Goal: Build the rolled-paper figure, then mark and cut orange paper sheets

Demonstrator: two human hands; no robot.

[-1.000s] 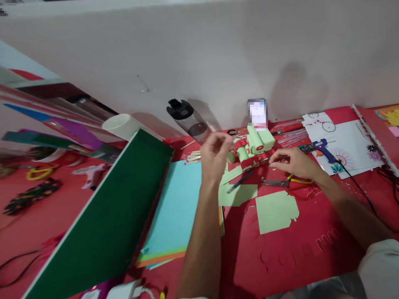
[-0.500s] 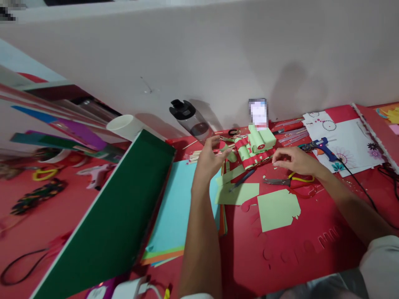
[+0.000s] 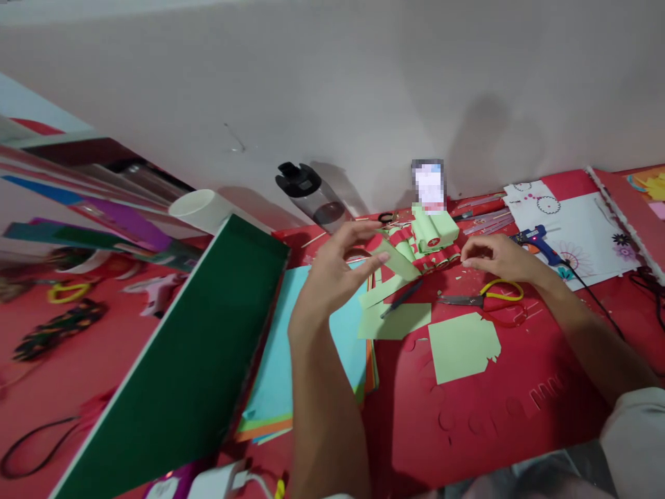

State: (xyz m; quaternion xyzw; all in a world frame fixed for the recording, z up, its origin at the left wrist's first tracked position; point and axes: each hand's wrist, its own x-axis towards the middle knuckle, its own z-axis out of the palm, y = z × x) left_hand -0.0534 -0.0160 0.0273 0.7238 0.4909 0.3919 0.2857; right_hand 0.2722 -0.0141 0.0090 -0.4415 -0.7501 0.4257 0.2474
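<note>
The left hand (image 3: 339, 272) is half open, thumb beside a paper strip (image 3: 400, 263); the right hand (image 3: 496, 258) curls, grip unclear. Scissors (image 3: 481, 300) lie between it and a green sheet (image 3: 462, 348).

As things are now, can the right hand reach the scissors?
Probably yes: the right hand is close to the scissors, and nothing seems to lie on top of them.
</note>
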